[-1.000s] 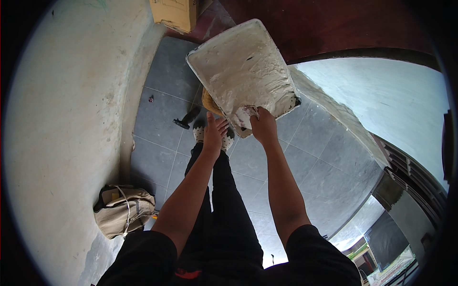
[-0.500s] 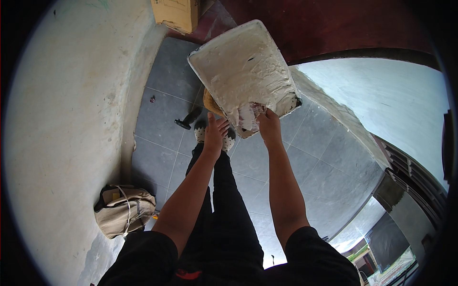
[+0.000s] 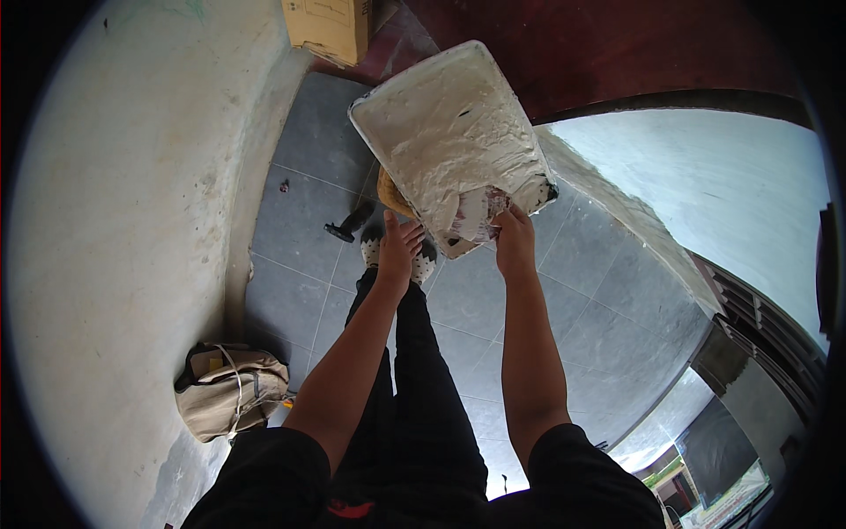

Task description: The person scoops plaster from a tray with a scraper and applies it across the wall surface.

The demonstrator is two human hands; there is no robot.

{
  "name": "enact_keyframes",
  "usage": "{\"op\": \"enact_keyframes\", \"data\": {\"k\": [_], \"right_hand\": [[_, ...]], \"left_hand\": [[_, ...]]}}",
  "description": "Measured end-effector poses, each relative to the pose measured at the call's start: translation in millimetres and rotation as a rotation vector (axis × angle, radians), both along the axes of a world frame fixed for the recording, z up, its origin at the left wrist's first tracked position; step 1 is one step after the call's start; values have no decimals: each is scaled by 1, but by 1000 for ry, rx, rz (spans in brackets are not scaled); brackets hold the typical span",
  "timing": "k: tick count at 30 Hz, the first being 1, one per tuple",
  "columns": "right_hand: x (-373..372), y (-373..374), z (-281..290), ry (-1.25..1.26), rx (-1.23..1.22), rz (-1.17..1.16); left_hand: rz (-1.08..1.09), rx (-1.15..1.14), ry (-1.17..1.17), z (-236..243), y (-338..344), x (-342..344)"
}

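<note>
Grey floor tiles (image 3: pixel 295 225) lay between pale walls (image 3: pixel 141 220), a bag (image 3: pixel 236 392) near the left one. My right hand (image 3: pixel 514 236) pinched a smeared flat sheet (image 3: pixel 478 214) at the near end of the paste-filled tray (image 3: pixel 416 77); my left hand (image 3: pixel 399 249), loosely spread, hung beside it.

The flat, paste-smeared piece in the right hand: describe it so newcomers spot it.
Find the large rectangular tray coated in off-white paste. Over its near end, the bare right hand pinches a flat, paste-smeared piece. Reddish-brown patches set it apart from the paste.
</note>
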State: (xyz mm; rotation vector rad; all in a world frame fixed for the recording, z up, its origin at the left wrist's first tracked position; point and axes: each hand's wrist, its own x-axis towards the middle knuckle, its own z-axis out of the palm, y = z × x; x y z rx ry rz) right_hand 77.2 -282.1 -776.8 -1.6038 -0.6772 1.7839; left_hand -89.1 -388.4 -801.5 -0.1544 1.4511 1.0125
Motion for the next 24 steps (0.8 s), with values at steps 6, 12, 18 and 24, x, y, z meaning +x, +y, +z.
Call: {"op": "enact_keyframes", "data": {"k": [6,12,18,24], "right_hand": [[-3,-3,-8,-819,310,575],[-29,-15,-22,-892,493,740],[-38,8,-21,-856,379,754],[-38,11,-32,-738,281,618]], "left_hand": [[9,31,6,-2,-2,2],[24,21,18,-4,-4,3],[33,45,-2,-5,-4,3],[33,46,-6,-6,-3,4]]}}
